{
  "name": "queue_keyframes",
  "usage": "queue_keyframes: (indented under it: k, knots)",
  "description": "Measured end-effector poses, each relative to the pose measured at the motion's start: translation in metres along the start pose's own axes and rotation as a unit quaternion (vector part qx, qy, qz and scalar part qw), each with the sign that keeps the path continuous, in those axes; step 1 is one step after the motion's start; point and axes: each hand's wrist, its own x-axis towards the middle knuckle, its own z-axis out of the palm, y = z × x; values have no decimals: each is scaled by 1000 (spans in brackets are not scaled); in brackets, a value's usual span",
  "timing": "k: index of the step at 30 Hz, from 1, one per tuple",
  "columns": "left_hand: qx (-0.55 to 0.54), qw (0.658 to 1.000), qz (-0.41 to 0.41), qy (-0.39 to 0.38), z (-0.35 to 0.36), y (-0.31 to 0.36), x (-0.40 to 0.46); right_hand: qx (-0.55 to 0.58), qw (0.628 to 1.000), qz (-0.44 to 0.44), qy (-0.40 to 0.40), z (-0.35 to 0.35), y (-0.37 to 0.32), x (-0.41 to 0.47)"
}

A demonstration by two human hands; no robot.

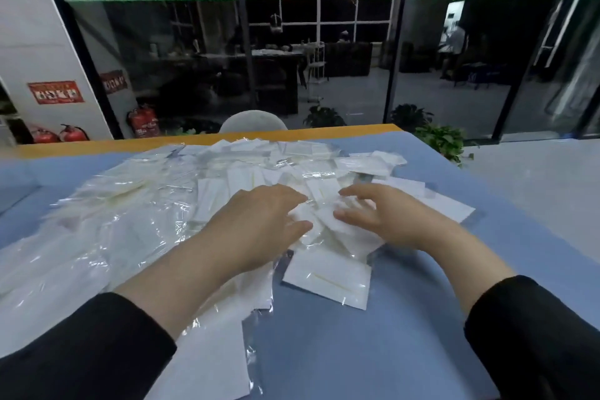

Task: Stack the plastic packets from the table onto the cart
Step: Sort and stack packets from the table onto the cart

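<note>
A wide heap of clear plastic packets (246,169) with white inserts covers the middle and left of the blue table (406,318). Both hands are in the heap's near middle, facing each other. My left hand (259,224) lies palm down on the packets, fingers bent toward a small bunch of white packets (319,221). My right hand (376,216) is on the other side of that bunch, fingers and thumb spread around it. The bunch sits between the two hands, touched by both. One flat packet (328,279) lies alone in front of the hands. No cart is in view.
The table's far edge is an orange-wood strip (292,135) with a grey chair back (253,122) behind it. Glass walls stand beyond. Potted plants (444,140) are off the right corner. Red fire extinguishers (143,122) are on the floor at the left.
</note>
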Motion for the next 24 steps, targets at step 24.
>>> queue_keyframes:
  k: [24]
  knots:
    - [-132, 986, -52, 92, 27, -40, 8, 37, 989, 129, 66, 13, -30, 65]
